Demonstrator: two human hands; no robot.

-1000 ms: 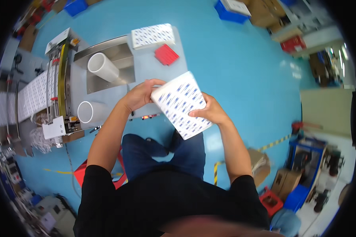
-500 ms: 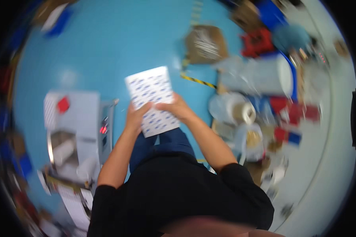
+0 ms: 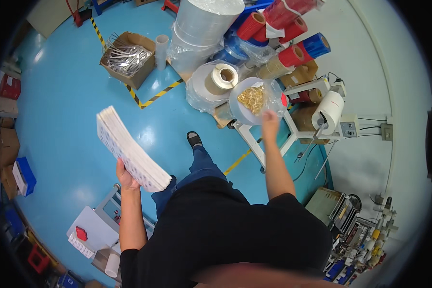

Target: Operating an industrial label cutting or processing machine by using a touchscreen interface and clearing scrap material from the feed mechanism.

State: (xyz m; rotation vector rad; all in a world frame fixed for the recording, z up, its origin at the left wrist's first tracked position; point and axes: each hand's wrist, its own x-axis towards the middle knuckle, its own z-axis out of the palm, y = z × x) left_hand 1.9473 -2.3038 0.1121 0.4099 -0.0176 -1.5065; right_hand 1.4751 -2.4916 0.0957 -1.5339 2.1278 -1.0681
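My left hand (image 3: 125, 177) holds a thick stack of white sheets with small blue marks (image 3: 129, 150), raised and tilted over the blue floor. My right hand (image 3: 270, 120) stretches forward to a clear round container of yellow rubber bands (image 3: 251, 100) on a white stand; its fingers touch the rim, and their grip is hidden. My dark trousers and one black shoe (image 3: 194, 139) show below.
Large white film rolls (image 3: 204, 26), red and blue tape rolls (image 3: 293, 33) and a tape roll (image 3: 222, 77) crowd the far side. A cardboard box of metal parts (image 3: 128, 57) stands at the back left. A white machine with a paper roll (image 3: 329, 113) is right. A grey bench (image 3: 93, 230) lies lower left.
I have turned from the bench toward the rolls. My right hand let go of the stack and reached out to the rubber-band container; the left hand alone holds the stack.
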